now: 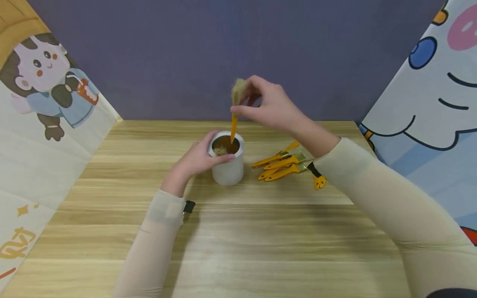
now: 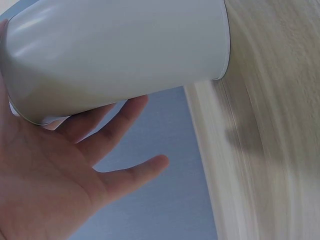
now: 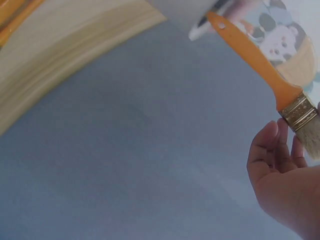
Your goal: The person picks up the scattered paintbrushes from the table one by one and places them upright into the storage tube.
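One yellow-handled brush (image 1: 234,121), handle down and bristles up, slants just above and into the mouth of the white can (image 1: 228,171). Step in hand, as I judge it: you are feeding this brush into the can handle first. Next move seems to call for a straight drop past the rim, then release once the handle end finds the bottom. How deep the tip sits, cannot tell.

Inside the can, left side: bristles (image 1: 220,150) of another brush, so mind snagging them.

Your right hand (image 1: 271,102) comes over the can from the right and pinches the brush about its metal band and lower bristles, thumb on the near side, wrist above the rim. Your left hand (image 1: 199,156) clasps the can from the left, thumb across the near rim, fingers along the far side; the left wrist view shows the little finger apart from the wall. Hands near each other, not touching.

Right of the can, several spare brushes (image 1: 286,171) lie heaped on the wood-grain table (image 1: 261,236), partly under your right forearm. Far side: a plain blue-grey wall (image 1: 179,62).
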The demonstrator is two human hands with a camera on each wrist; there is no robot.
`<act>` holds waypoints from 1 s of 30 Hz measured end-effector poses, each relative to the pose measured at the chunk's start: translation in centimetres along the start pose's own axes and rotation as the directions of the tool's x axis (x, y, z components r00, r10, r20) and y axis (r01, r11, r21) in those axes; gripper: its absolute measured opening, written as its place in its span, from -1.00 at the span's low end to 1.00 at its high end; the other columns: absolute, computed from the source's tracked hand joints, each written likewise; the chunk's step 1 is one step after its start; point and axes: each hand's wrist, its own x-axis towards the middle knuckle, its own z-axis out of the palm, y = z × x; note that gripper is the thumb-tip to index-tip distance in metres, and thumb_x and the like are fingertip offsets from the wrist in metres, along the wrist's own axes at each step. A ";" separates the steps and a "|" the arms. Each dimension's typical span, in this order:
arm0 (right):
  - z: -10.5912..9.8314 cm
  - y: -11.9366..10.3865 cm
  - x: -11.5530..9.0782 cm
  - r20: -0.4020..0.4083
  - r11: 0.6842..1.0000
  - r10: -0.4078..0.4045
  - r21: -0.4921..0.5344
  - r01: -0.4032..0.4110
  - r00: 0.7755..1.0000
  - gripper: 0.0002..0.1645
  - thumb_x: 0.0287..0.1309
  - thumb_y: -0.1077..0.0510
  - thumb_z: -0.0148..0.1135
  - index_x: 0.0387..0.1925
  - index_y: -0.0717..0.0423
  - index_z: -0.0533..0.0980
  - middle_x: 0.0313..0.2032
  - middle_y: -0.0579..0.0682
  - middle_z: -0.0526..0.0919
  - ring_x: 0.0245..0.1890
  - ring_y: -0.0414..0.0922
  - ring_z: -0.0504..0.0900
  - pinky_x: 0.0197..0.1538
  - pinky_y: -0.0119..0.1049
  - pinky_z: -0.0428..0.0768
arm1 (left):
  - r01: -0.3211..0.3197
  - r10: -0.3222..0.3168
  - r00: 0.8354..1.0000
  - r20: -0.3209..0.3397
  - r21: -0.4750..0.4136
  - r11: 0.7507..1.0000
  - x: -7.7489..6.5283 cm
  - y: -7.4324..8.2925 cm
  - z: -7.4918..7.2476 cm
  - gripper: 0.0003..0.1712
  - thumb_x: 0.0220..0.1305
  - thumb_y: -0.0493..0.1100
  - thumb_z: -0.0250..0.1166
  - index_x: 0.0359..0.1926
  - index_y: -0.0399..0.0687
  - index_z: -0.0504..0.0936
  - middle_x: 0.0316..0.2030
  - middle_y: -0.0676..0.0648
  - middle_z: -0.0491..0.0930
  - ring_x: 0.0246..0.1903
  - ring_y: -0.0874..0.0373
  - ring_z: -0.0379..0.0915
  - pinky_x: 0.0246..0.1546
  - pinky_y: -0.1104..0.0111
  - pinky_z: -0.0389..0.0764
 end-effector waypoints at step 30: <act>7.2 2.4 1.6 0.211 0.975 0.039 -0.223 0.009 0.977 -0.45 0.38 -0.23 0.39 0.15 0.03 0.57 0.03 -0.08 0.73 -0.11 -0.15 0.69 -0.01 -0.23 0.70 | -0.081 0.086 0.996 0.038 -0.101 0.992 -0.1 -0.1 -0.1 0.10 0.22 0.41 0.49 0.64 0.36 0.16 0.50 -0.03 0.46 0.44 -0.04 0.44 0.46 -0.09 0.48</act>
